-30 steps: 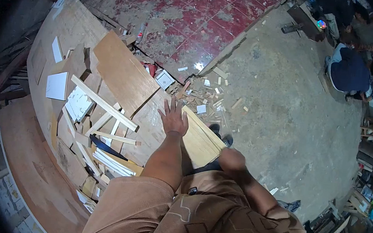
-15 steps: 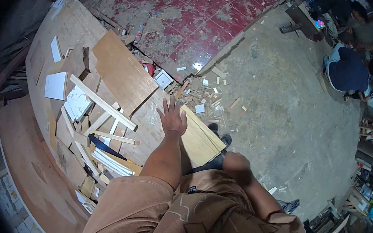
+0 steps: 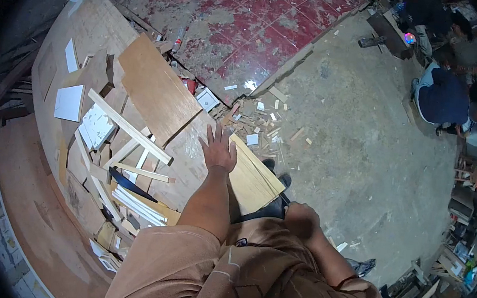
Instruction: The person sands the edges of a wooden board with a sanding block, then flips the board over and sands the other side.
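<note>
My left hand (image 3: 219,150) lies flat with fingers spread, across the edge of a pale plywood board (image 3: 250,179) and the wooden work surface (image 3: 190,170). A dark lengthwise line runs down the board towards its near right corner. Just off that corner, my right hand (image 3: 301,218) is closed in a fist around what looks like a hand saw (image 3: 285,199); only a thin dark part of it shows between fist and board. The handle is hidden in the fingers. My legs and feet are partly under the board.
On the left, the work surface carries a brown plywood sheet (image 3: 155,92), wooden strips (image 3: 131,127), white-faced offcuts (image 3: 69,103) and a dark blue curved tool (image 3: 131,184). Scraps (image 3: 258,125) litter the concrete floor (image 3: 359,143). A person (image 3: 441,97) crouches at the upper right.
My right hand, blurred before, now shows sharply a little lower beside the board's corner. My left hand keeps its place on the board. The whole view has shifted slightly.
</note>
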Available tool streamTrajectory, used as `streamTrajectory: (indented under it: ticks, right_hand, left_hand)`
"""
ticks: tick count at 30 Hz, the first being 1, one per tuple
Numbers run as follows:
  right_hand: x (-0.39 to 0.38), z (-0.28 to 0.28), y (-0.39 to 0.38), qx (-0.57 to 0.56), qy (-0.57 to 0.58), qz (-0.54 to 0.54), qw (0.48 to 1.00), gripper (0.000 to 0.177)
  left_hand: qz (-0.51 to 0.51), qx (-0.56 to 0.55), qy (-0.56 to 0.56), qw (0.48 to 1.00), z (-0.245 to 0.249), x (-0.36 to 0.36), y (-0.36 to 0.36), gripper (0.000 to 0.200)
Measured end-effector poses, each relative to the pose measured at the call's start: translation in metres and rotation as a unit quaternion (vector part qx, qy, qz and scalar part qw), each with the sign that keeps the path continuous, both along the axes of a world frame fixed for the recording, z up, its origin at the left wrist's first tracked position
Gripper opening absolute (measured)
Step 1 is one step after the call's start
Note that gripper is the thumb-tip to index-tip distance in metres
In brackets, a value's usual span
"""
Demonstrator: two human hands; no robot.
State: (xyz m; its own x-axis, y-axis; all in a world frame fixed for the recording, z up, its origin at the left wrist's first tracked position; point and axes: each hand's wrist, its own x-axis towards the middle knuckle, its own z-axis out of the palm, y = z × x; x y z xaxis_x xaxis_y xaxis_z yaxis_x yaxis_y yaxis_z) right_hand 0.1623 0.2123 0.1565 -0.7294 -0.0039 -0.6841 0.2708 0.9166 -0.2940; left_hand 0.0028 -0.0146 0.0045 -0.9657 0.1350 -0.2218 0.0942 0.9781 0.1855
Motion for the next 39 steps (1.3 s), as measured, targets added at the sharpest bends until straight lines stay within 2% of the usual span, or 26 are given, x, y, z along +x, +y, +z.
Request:
streamTrajectory:
  ticks: [1,3,5,7,10,12,14,17,20,23,25,26,30,33,34,36,38,39]
  right_hand:
    - [0.000,-0.005,0.000,0.001,-0.003,0.000,1.000,0.018]
    - [-0.013,-0.035,0.002,-0.042,0.052,0.198,0.978,0.018]
    - [-0.050,-0.073,-0.029,-0.036,-0.040,0.054,0.997,0.020]
    - [-0.065,-0.126,-0.057,-0.026,-0.003,-0.042,0.999,0.024]
    - [-0.069,-0.115,-0.061,-0.042,0.006,-0.054,0.998,0.026]
    - [-0.038,-0.112,-0.045,-0.007,-0.024,-0.052,0.998,0.027]
    - [-0.018,-0.061,-0.017,-0.040,-0.062,-0.030,0.997,0.027]
    - [-0.016,-0.016,-0.007,-0.001,-0.125,-0.046,0.991,0.026]
    - [-0.039,-0.040,-0.023,-0.033,-0.083,-0.060,0.994,0.027]
    - [-0.067,-0.109,-0.050,-0.036,-0.076,-0.013,0.996,0.030]
    - [-0.074,-0.121,-0.060,-0.044,0.000,-0.059,0.997,0.032]
    - [-0.063,-0.122,-0.057,-0.044,-0.003,-0.060,0.997,0.032]
    - [-0.029,-0.048,-0.019,-0.017,-0.127,-0.074,0.989,0.034]
    - [-0.029,0.006,-0.012,0.013,-0.124,-0.083,0.989,0.034]
    - [-0.029,0.000,-0.014,0.014,-0.124,-0.084,0.989,0.034]
    - [-0.037,-0.032,-0.025,-0.011,-0.049,-0.075,0.996,0.031]
    - [-0.056,-0.061,-0.045,-0.043,-0.012,-0.010,0.999,0.027]
    - [-0.066,-0.083,-0.058,-0.029,0.003,-0.011,1.000,0.026]
  left_hand:
    - [-0.005,0.002,-0.003,1.000,0.000,0.002,0.001,0.051]
    - [-0.002,0.003,-0.005,1.000,-0.001,0.002,0.003,0.051]
    - [0.006,-0.003,-0.006,1.000,-0.003,0.002,0.000,0.051]
    - [-0.002,-0.002,0.007,1.000,-0.004,0.003,0.001,0.051]
    - [-0.002,0.006,0.006,1.000,-0.001,0.002,0.001,0.051]
    - [-0.004,0.008,0.009,1.000,-0.001,0.002,0.001,0.051]
    - [-0.001,0.010,0.014,1.000,-0.003,0.003,0.000,0.051]
    - [-0.003,0.006,0.013,1.000,-0.004,0.003,-0.001,0.052]
    - [-0.006,-0.015,-0.004,1.000,-0.002,0.002,0.001,0.054]
    - [-0.003,-0.006,0.014,1.000,-0.005,0.005,0.000,0.054]
    - [-0.003,-0.011,0.002,1.000,-0.006,0.003,0.000,0.053]
    - [-0.004,-0.011,-0.002,1.000,-0.006,0.005,-0.002,0.053]
    - [-0.004,-0.007,-0.001,1.000,-0.006,0.003,-0.001,0.052]
    - [-0.003,-0.002,0.002,1.000,-0.007,0.004,-0.002,0.053]
    - [-0.005,-0.003,0.007,1.000,-0.007,0.004,-0.001,0.053]
    - [-0.006,-0.001,0.006,1.000,-0.008,0.003,-0.001,0.053]
    - [-0.003,-0.003,0.000,1.000,-0.007,0.004,-0.003,0.053]
    - [-0.004,-0.002,-0.004,1.000,-0.006,0.004,-0.003,0.053]
